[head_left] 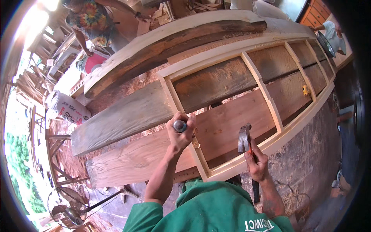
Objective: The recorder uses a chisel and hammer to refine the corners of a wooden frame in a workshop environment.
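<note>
Chiselling, seemingly, we clasp a chisel-like tool (180, 125) in our left hand (174, 134) over the wooden frame (263, 92) on the planks (123, 120), a hammer (244, 138) in our right hand (259, 165); the next blow needs square aim.

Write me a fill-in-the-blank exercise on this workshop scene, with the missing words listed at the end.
1. The person's right hand holds a claw ____.
2. The person's ____ hand is closed around a tool handle over the end bar of the pale wooden frame.
3. The shirt of the person with the tools is ____ in colour.
4. A bulging white sack stands toward the ____ edge of the picture.

Missing words: hammer; left; green; left.
</note>
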The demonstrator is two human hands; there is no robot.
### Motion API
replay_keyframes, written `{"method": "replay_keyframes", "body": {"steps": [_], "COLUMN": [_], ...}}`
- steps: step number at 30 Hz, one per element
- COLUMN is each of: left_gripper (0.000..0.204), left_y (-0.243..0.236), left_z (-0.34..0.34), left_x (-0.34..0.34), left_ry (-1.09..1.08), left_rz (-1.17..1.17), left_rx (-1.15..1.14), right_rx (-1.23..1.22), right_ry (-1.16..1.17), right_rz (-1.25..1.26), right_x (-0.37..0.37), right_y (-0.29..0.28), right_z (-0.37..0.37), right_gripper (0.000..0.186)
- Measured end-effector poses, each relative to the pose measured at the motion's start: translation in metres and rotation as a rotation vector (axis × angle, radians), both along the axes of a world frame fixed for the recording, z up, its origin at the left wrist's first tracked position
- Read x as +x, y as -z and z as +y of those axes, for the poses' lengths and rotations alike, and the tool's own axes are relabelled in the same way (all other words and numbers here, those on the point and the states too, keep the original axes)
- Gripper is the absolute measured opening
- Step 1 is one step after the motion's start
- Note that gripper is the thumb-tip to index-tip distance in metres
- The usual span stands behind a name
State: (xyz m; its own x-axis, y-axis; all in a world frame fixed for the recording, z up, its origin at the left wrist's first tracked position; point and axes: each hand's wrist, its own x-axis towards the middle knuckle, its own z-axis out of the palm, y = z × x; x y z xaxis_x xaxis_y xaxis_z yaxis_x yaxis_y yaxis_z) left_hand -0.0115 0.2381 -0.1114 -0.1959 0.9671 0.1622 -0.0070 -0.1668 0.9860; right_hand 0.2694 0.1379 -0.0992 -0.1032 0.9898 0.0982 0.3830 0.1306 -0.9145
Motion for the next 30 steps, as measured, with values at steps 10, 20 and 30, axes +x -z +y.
{"method": "replay_keyframes", "body": {"steps": [10, 20, 30], "left_gripper": [0.021, 0.020, 0.011], "left_y": [-0.001, 0.021, 0.042], "left_z": [-0.002, -0.011, -0.010], "left_x": [0.002, -0.004, 0.005], "left_ry": [0.019, 0.109, 0.010], "left_rz": [0.180, 0.314, 0.033], "left_rx": [0.099, 0.179, 0.199], "right_rx": [0.523, 0.569, 0.636], "right_ry": [-0.169, -0.619, -0.627], "right_rz": [-0.017, -0.301, -0.323], "right_x": [-0.056, -0.088, -0.085], "right_y": [-0.129, -0.137, -0.116], "right_z": [0.068, 0.096, 0.085], "right_gripper": [0.047, 0.058, 0.059]}}
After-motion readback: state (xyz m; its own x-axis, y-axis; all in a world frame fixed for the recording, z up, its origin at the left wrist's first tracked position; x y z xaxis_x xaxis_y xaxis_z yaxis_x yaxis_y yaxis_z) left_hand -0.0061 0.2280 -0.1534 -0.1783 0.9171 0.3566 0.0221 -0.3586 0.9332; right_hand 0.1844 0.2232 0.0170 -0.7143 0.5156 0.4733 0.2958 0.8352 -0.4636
